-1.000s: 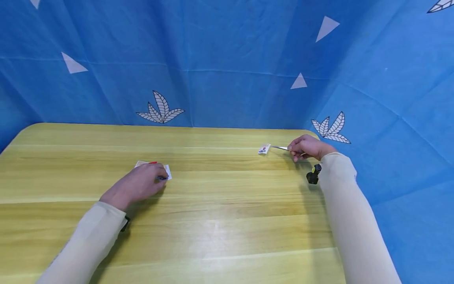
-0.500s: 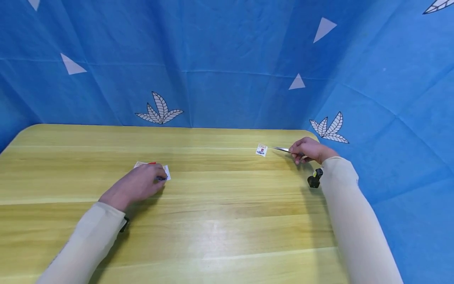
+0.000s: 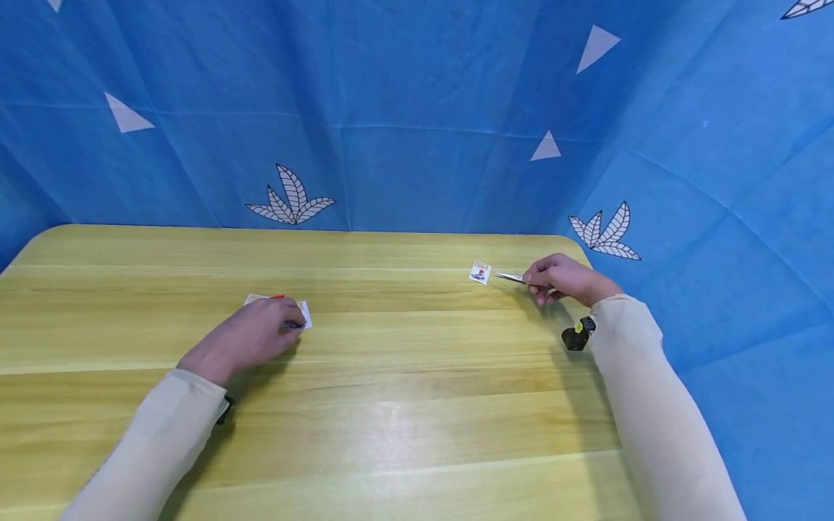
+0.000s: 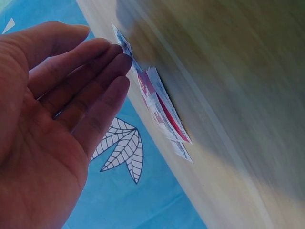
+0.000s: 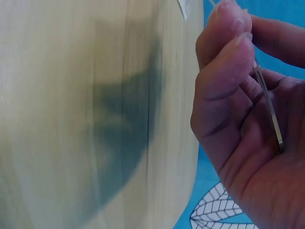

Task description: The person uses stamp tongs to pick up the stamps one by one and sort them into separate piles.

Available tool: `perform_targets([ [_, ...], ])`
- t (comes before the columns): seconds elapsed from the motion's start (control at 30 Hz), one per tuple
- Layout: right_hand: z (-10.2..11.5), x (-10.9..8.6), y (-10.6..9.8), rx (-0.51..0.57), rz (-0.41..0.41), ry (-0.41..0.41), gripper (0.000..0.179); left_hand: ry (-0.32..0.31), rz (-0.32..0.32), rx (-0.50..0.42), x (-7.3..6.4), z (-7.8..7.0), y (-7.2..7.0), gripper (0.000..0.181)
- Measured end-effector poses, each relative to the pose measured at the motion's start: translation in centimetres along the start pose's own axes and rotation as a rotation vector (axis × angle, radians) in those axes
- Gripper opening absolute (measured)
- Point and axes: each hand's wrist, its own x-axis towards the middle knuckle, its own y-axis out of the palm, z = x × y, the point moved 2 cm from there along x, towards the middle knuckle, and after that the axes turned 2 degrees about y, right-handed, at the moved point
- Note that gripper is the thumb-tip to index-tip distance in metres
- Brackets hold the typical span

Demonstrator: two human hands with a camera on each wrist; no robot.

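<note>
Near the far right of the table lies a single postage stamp [image 3: 480,272], flat with its picture side up. My right hand [image 3: 563,278] pinches a pair of metal tweezers [image 3: 510,277], whose tips point left, just short of the stamp's right edge. The shank of these tweezers [image 5: 269,107] runs back across the palm in the right wrist view. On the left, my left hand [image 3: 254,336] is at a small group of stamps [image 3: 305,314] and partly hides them. The left wrist view has its fingers extended, fingertips right at the overlapping stamps [image 4: 159,112], some of them red.
The wooden table [image 3: 404,376] has a rounded far right corner close to my right hand. A blue cloth [image 3: 417,108] with leaf and triangle prints hangs behind it and along the right side. A black wrist device [image 3: 576,335] hangs beneath the right wrist.
A second ago the tweezers' tips met the tilted stamp's edge. The stamp then came to lie flat and the tips drew off right; now they have moved back closer. The left hand stays put.
</note>
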Motion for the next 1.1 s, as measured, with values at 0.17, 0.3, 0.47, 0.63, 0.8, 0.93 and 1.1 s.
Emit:
perform_targets([
  [0.17,0.5,-0.3,0.9,-0.006,0.013,-0.013,0.030,0.009,-0.007,-0.015,-0.1,0.1,0.0,0.016],
  [0.3,1.1,-0.5,1.9,-0.007,0.018,-0.042,0.029,0.007,-0.005,-0.020,-0.2,0.1,-0.1,0.017],
  [0.47,2.3,-0.8,3.6,-0.013,0.042,-0.094,0.028,0.000,0.000,-0.022,-0.2,0.2,-0.1,0.017],
  [0.63,3.7,-1.1,5.2,-0.036,0.060,-0.127,0.028,0.010,-0.007,-0.017,-0.1,0.3,0.0,0.017],
  [0.8,4.7,-0.8,6.5,-0.041,0.087,-0.150,0.026,0.020,-0.020,-0.012,-0.1,0.3,0.0,0.017],
  [0.93,5.2,-0.6,7.4,-0.038,0.113,-0.151,0.026,0.038,-0.032,-0.005,-0.1,0.3,0.1,0.017],
  [1.1,6.1,-0.5,8.4,-0.056,0.143,-0.175,0.027,0.023,-0.033,-0.001,-0.1,0.3,0.1,0.018],
])
